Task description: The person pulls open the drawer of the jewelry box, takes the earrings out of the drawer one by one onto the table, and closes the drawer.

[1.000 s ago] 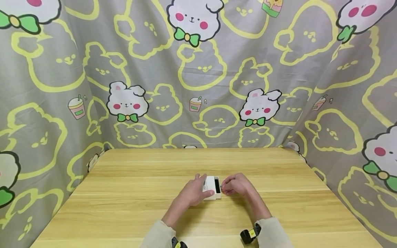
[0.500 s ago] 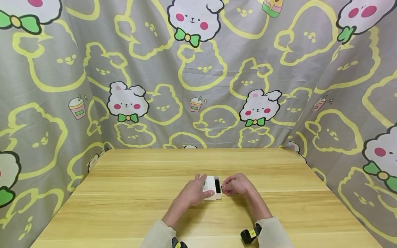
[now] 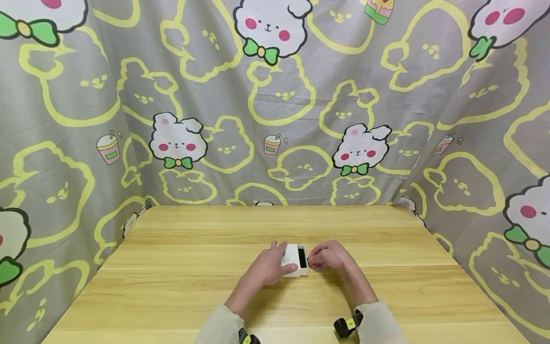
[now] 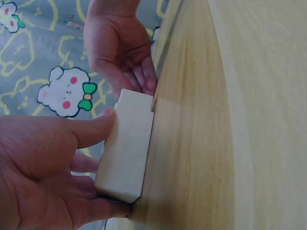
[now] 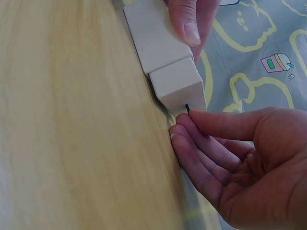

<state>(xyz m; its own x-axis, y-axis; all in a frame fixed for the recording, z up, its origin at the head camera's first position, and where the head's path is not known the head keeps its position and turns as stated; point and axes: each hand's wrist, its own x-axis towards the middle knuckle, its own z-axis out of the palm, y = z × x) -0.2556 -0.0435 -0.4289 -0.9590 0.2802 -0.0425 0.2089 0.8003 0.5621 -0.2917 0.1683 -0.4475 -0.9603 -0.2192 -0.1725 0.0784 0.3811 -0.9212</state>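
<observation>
A grey fabric curtain (image 3: 258, 167), printed with yellow animal outlines, white rabbit heads and green bows, encloses the work area at the back and on both sides. A light wood-grain table top (image 3: 193, 239) forms the work surface.

A small white rectangular box sleeve (image 3: 292, 254) lies on the table top, in front of the person and between the two hands. Dark lettering on its upper face is partly covered and too small to read. A white rectangular inner tray (image 5: 180, 79) projects partway from the sleeve's end on the person's right. The exposed part of the tray shows a black interior (image 3: 302, 258) within a white rim. A short, thin black tab (image 5: 187, 108) protrudes from the tray's end face.

The left hand (image 3: 269, 265) grasps the box sleeve across its width: the thumb bears on the near side and the other fingers reach to the far side. The right hand (image 3: 328, 256) pinches the black tab between thumb and index finger, just beside the tray's end face; its remaining fingers are bent.

Both forearms extend from beige garment cuffs (image 3: 380, 325). Black wrist-worn units (image 3: 342, 328) with yellow labels are located at the cuffs.
</observation>
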